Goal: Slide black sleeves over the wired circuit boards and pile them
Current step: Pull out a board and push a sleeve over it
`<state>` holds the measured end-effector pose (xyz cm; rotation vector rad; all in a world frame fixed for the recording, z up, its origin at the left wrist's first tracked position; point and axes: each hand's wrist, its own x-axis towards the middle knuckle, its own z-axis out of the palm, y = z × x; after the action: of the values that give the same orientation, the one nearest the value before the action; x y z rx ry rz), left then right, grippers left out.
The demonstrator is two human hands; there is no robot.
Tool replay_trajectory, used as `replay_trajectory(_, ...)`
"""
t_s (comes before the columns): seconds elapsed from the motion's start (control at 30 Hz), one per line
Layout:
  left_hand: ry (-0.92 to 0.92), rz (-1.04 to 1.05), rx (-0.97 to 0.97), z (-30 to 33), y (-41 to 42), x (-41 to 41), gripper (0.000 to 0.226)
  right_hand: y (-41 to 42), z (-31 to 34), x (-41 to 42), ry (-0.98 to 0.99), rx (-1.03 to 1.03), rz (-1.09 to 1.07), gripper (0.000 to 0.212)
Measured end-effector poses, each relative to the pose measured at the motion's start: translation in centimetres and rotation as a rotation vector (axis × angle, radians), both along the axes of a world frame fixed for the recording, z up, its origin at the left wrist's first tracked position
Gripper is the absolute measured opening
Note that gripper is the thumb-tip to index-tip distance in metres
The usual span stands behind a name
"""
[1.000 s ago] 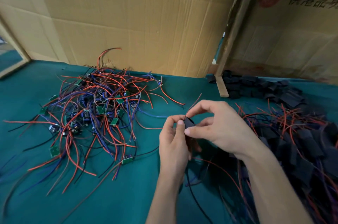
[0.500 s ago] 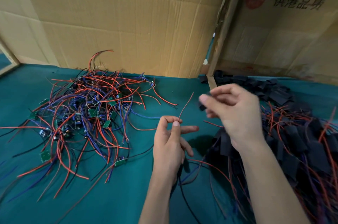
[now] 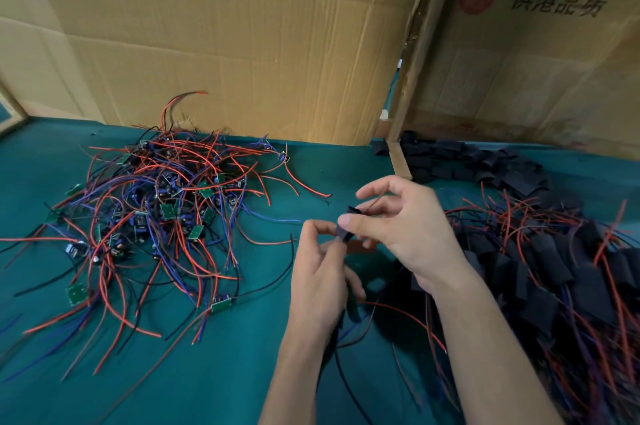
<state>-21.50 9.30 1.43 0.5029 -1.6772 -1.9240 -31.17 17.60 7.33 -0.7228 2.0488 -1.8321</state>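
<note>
A small black sleeve (image 3: 346, 225) is pinched by my right hand (image 3: 405, 230) between thumb and fingers, in mid-air over the green table. My left hand (image 3: 322, 272) meets it from below, its fingers curled round wires that trail down past its wrist; the board itself is hidden. A tangle of bare green boards with red, blue and black wires (image 3: 149, 216) lies to the left. A pile of sleeved boards (image 3: 554, 268) lies on the right, under and beyond my right forearm. Loose black sleeves (image 3: 478, 164) are heaped at the back right.
Cardboard sheets (image 3: 242, 43) stand along the table's back edge, with a wooden strip (image 3: 400, 161) leaning between them. The green cloth (image 3: 173, 372) shows near the front left, crossed by stray wire ends.
My right hand, which had lifted away to the right, has come back down with a black sleeve to meet my left hand. The view has shifted slightly.
</note>
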Motion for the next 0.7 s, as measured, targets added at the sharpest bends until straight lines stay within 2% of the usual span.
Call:
replay_trajectory(0.13,-0.003,0.005,0.071,0.4,0.0,0.2,0.029,-0.3,-0.5,0.3,-0.005,0.107,0.088,0.036)
replay_trajectory(0.23,0.019,0.003,0.012,0.3,0.0,0.1,0.035,-0.5,-1.0,0.6,-0.009,0.177,0.186,0.017)
replay_trajectory(0.27,0.012,0.004,0.008,0.2,-0.1,0.1,0.037,-0.5,-1.1,0.6,0.013,0.2,0.212,0.013)
replay_trajectory(0.37,-0.012,-0.003,-0.006,0.3,-0.3,0.0,0.042,-0.5,-0.9,0.5,0.175,0.265,0.206,0.019)
replay_trajectory(0.43,0.01,-0.026,-0.023,0.6,-0.3,0.1,0.044,-0.8,-0.7,0.5,0.265,0.237,0.117,0.019)
replay_trajectory(0.5,0.063,-0.051,0.044,0.7,-0.4,0.1,0.042,-1.2,-0.6,0.8,0.273,0.169,0.06,0.021)
replay_trajectory(0.6,0.143,-0.108,0.206,0.7,-0.5,0.1,0.037,-1.7,-0.5,1.2,0.079,-0.048,0.044,0.024)
replay_trajectory(0.7,0.189,-0.195,0.284,0.8,-0.3,0.2,0.031,-1.7,-0.3,1.4,0.022,-0.104,0.042,0.018)
